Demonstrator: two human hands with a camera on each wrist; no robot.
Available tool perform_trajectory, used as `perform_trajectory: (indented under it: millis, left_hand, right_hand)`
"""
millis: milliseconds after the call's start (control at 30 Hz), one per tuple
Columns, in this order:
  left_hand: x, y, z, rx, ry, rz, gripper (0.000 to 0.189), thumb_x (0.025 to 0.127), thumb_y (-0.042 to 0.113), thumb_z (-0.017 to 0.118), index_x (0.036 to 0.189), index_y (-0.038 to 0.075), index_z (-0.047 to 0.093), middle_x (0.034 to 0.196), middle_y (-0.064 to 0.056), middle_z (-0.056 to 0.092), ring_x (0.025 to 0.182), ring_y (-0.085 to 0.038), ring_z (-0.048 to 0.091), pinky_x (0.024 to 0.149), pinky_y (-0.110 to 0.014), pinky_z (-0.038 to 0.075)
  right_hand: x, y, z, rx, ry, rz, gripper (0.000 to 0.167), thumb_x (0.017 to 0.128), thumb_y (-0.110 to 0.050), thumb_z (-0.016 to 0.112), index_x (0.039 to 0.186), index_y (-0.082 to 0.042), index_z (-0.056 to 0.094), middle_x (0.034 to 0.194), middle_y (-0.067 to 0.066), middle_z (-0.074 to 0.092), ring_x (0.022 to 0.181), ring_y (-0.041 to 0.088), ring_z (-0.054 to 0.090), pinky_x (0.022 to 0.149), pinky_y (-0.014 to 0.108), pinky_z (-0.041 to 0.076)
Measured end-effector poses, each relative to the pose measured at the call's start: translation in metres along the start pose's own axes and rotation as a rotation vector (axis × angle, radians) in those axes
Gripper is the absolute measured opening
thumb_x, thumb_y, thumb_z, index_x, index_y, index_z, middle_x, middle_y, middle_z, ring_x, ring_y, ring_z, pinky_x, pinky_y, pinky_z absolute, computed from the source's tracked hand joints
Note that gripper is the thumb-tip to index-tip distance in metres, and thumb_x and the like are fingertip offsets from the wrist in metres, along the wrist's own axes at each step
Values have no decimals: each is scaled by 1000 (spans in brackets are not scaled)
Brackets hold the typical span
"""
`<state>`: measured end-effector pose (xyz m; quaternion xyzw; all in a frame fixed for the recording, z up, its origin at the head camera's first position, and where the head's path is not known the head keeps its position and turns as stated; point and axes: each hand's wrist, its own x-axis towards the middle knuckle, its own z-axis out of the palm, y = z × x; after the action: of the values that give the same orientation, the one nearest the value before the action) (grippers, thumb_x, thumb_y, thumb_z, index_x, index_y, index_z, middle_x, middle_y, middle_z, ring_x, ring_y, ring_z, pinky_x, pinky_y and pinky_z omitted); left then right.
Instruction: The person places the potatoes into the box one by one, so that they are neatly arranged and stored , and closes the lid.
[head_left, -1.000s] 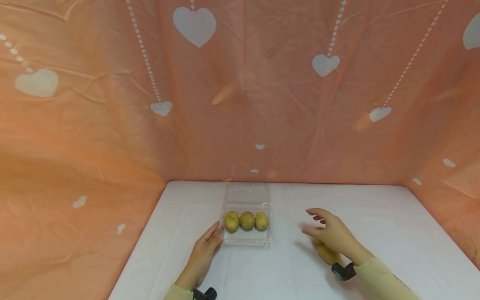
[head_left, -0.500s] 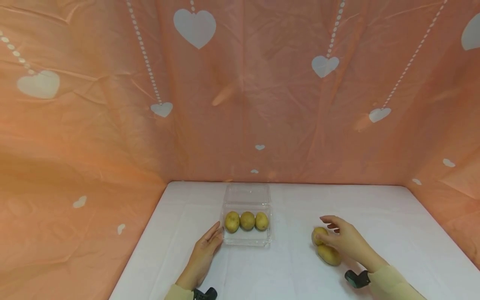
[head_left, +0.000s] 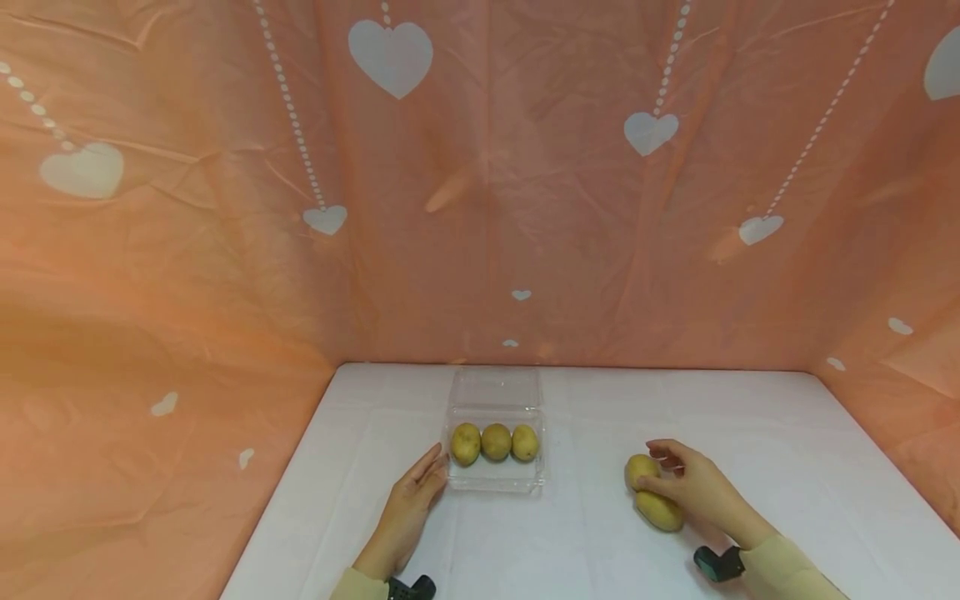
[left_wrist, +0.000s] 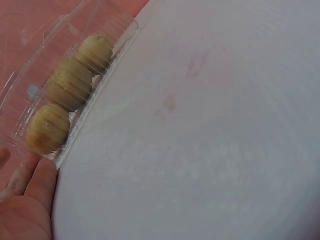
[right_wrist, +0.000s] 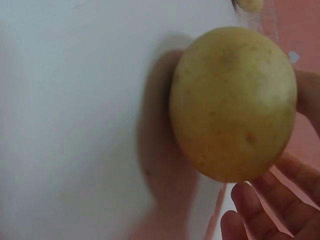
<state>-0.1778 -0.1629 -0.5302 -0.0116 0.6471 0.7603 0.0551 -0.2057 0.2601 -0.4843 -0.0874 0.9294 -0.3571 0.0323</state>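
Observation:
Three yellow potatoes (head_left: 496, 442) sit in a row inside a clear plastic clamshell box (head_left: 495, 483), its lid (head_left: 496, 389) folded back. My left hand (head_left: 405, 506) rests at the box's left side, fingers extended; the left wrist view shows the fingertips (left_wrist: 46, 170) right at its corner. On the right, two more potatoes lie close together on the white table. My right hand (head_left: 693, 483) has its thumb and curled fingers around the farther potato (head_left: 638, 467). The nearer potato (head_left: 660, 511) lies just below the thumb and fills much of the right wrist view.
A white cloth (head_left: 555, 550) covers the table. Orange curtains (head_left: 480, 208) printed with white hearts hang behind it and at both sides. The box's raised lid reaches close to the table's back edge.
My right hand has moved right and toward me, down to the two loose potatoes, and its fingers have drawn in around the farther one. My left hand stays at the box.

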Motion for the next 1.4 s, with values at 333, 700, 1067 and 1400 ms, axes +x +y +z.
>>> perform_trajectory:
  millis: [333, 700, 1067, 1400]
  left_hand:
    - [0, 1, 0, 3, 3, -4, 60, 100, 25, 55, 152, 7, 29, 153, -19, 31, 141, -27, 27, 107, -24, 35]
    - [0, 2, 0, 5, 6, -2, 62, 99, 27, 56, 151, 7, 30, 152, -18, 32, 141, -26, 28, 107, -24, 35]
    - [1, 0, 0, 2, 8, 8, 61, 98, 25, 58, 151, 6, 31, 151, -19, 34, 140, -27, 28, 107, -23, 36]
    - [0, 2, 1, 9, 6, -7, 61, 99, 25, 56, 151, 7, 30, 152, -19, 32, 141, -27, 28, 107, -24, 36]
  right_hand:
    - [3, 1, 2, 10, -15, 9, 73, 79, -45, 78, 132, -1, 53, 118, 14, 64, 107, 34, 59, 93, 55, 48]
    - [4, -10, 1, 44, -62, 32, 66, 80, -41, 78, 127, 0, 56, 119, 13, 64, 110, 32, 59, 96, 55, 45]
    - [8, -10, 4, 9, -42, 66, 60, 77, -42, 80, 119, -3, 62, 108, 7, 67, 97, 21, 62, 84, 40, 53]
    - [13, -10, 6, 16, -11, 51, 61, 77, -37, 82, 120, 1, 61, 106, 8, 67, 94, 20, 62, 81, 36, 55]
